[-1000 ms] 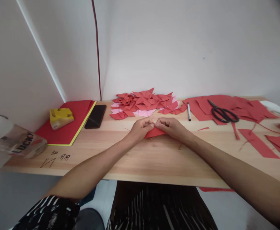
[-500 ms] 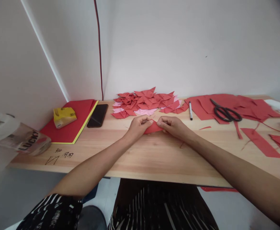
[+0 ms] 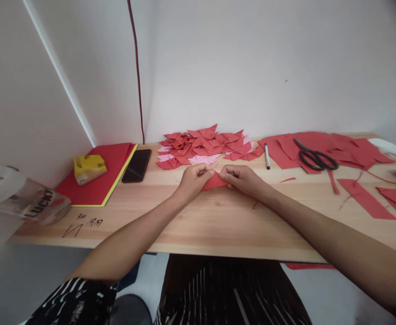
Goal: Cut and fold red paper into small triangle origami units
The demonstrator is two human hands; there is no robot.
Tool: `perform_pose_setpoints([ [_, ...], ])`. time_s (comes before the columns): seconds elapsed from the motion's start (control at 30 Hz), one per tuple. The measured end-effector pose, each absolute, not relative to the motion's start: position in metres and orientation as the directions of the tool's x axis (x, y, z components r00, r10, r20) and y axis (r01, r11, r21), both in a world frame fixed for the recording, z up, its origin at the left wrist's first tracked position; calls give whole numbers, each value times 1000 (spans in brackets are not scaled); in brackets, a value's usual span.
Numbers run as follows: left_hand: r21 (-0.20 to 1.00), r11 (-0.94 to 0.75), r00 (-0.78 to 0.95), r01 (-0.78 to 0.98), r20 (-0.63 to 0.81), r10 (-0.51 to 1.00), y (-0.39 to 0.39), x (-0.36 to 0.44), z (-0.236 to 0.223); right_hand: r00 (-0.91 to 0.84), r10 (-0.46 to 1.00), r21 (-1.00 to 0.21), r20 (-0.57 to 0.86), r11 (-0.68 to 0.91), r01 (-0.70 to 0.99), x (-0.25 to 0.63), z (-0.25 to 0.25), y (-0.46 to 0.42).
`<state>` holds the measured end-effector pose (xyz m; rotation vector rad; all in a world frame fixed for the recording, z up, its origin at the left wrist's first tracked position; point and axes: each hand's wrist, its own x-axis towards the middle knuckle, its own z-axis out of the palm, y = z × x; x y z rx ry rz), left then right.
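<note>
Small red paper piece (image 3: 214,182) at centre of frame, just above or resting on the wooden tabletop (image 3: 198,230); which, cannot tell. Held between left hand (image 3: 195,178) and right hand (image 3: 241,178). Left fingers closed, pinching the left part of the paper, thumb on top. Right fingers closed likewise, pinching the right part, thumb tip close to the upper edge. Exact fold under the fingers hidden; cannot tell.

Directly above in frame: pile of folded red and pink papers (image 3: 207,143), near the fingertips. To the right of it: marker (image 3: 267,156), then scissors (image 3: 316,160) lying over red sheets (image 3: 281,151) at upper right. Thin red scrap (image 3: 287,180) right of centre. Phone (image 3: 136,166) left of centre.

Possible trouble, as a judgement: skewed crease from uneven thumb pressure or slipping layers; tear at the upper edge from pulling the two pinches apart; crumpling from too tight a squeeze at a small corner. Also possible: pile knocked or spread by a forward push of the knuckles.
</note>
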<state>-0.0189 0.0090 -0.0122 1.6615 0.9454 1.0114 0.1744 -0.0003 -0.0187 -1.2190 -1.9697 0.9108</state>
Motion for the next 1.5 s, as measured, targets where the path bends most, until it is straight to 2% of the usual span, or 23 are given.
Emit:
perform_pose_setpoints([
  [0.3,955,-267,330,126,213,920,11,-22,-15,-357,921,-808,155,326,491,175,-15,-2],
  [0.53,994,-53,327,-96,82,941,9,-19,-21,-340,928,-797,153,319,513,176,-13,-3],
  [0.63,992,-25,331,-122,65,941,10,-19,-22,-351,924,-794,153,326,513,178,-14,-2],
  [0.87,992,-127,304,13,117,945,14,-20,-18,-388,893,-761,227,411,502,177,-16,-4],
  [1.07,977,-187,399,102,132,907,9,-13,-18,-381,879,-736,288,458,498,174,-19,-5],
  [1.23,965,-194,458,175,94,884,11,-13,-22,-346,888,-712,304,453,536,172,-21,-5],
  [1.4,917,-306,505,256,144,851,10,-14,-19,-294,902,-684,316,431,588,171,-22,-7],
  [1.5,903,-316,498,293,138,856,7,-13,-15,-279,908,-673,312,419,610,169,-22,-8],
])
